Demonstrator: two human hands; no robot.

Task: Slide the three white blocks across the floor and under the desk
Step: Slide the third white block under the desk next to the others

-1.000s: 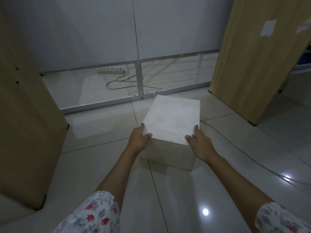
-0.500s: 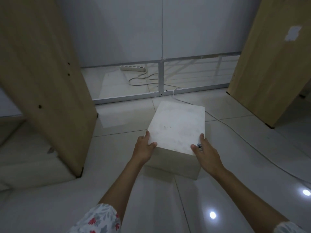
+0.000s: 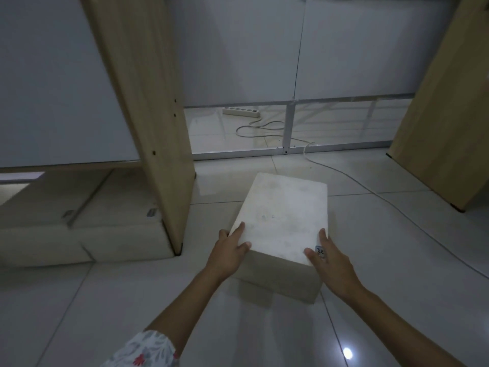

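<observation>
Down on the glossy tiled floor, between two wooden panels, sits the white block, its long side running away from the person toward the back wall. Both hands are on its near end: the left hand cups the near left corner with fingers spread flat on top and the thumb along the edge, the right hand lies open against the near right corner. Neither is closed around it; they press and steer.

It looks stiff and solid, a thick slab that I would guess is lightweight concrete or dense foam, heavy enough to want pushing rather than lifting. On such shiny tile it should glide readily, though it may swivel if one side gets more push. The low near corners seem the sensible place to hold, palms behind it.

Its top is pale and chalky with faint smudges, its edges fairly sharp, its front face in shade. A white cable trails along the floor just to its right and could snag.

Left of the left wooden panel, more pale blocks lie flat.
</observation>
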